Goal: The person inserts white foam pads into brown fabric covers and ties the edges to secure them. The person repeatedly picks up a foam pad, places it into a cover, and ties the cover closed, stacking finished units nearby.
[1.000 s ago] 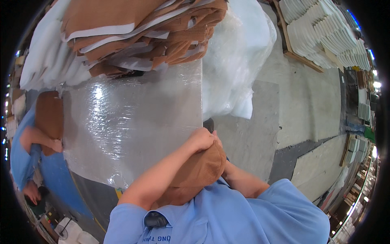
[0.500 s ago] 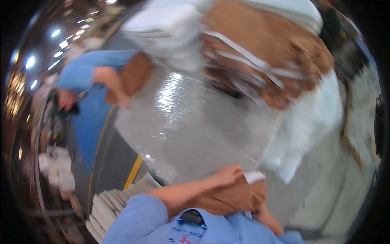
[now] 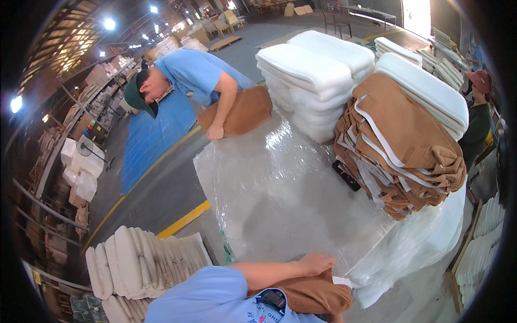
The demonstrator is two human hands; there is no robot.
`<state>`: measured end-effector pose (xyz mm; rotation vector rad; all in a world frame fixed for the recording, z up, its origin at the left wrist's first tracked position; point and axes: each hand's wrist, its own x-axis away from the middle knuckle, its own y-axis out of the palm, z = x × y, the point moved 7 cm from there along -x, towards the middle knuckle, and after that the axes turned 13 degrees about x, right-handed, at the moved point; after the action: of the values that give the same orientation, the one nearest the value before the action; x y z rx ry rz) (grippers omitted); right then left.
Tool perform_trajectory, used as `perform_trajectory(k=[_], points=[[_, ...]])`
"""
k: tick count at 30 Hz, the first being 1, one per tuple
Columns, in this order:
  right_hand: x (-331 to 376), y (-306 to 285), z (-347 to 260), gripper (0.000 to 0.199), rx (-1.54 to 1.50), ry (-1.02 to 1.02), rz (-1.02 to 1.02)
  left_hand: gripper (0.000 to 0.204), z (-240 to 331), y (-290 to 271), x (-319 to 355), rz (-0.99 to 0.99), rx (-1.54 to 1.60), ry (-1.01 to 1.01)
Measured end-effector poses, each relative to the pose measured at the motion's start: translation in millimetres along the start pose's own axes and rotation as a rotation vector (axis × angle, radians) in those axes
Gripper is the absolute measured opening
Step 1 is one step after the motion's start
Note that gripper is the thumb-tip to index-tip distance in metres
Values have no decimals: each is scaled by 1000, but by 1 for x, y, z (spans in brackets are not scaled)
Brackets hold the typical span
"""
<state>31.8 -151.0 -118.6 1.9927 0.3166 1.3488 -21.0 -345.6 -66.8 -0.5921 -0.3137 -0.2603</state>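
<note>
Brown cushion cover [image 3: 315,293] is lying pressed against the person's chest at the near edge of the plastic-covered table [image 3: 280,188], the left hand [image 3: 315,264] resting flat on it, right hand hidden, so smoothing it seems under way.

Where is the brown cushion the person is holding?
In the head view, the brown cushion is at the bottom middle, pressed against the person's chest under their left hand, at the near edge of the plastic-covered table.

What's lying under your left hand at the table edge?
The left hand presses on a folded brown fabric cushion cover with a white edge. Its underside is covered; the right hand is hidden.
</note>
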Motion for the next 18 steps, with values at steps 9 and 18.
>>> perform_trajectory(k=[9, 18], points=[[17, -3, 11, 81, -43, 14, -63, 84, -38, -458, 231, 1431, -331, -527], [-10, 30, 0, 81, -219, 12, -40, 41, -6, -191, 39, 157, 542, -222]])
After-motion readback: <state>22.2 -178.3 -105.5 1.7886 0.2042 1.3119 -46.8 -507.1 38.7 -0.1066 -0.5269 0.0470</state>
